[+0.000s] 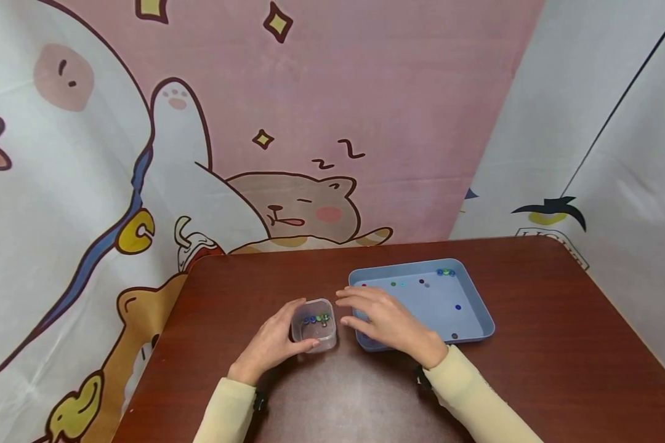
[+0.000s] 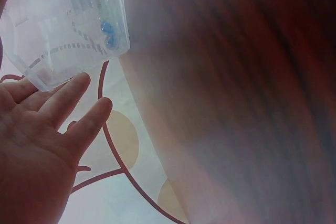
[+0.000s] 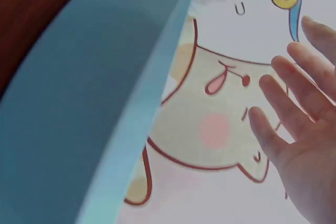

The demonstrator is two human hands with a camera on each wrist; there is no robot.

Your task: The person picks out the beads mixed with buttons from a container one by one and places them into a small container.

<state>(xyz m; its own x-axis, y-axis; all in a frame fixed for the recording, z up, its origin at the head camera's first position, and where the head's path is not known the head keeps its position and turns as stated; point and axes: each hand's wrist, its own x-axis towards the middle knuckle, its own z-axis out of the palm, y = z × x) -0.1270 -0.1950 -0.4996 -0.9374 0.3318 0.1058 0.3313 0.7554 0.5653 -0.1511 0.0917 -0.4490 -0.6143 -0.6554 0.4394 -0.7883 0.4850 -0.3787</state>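
Observation:
A small clear plastic container (image 1: 326,346) stands on the table, with several blue, green and darker glass marbles (image 1: 318,319) along its bottom. My left hand (image 1: 268,341) holds it from the left, thumb at the near side and fingers at the far side. In the left wrist view, fingertips meet the wall of the container, and blue marbles (image 2: 108,35) show through. Above the left edge of a shallow blue tray (image 1: 427,311), my right hand (image 1: 386,317) hovers with spread fingers pointing toward the container. Nothing is seen between those fingers in the right wrist view.
Several marbles lie scattered in the tray, with a short row of blue and green ones (image 1: 446,272) in its far right corner. The brown table (image 1: 199,363) ends at a cartoon-printed cloth (image 1: 410,123) behind it.

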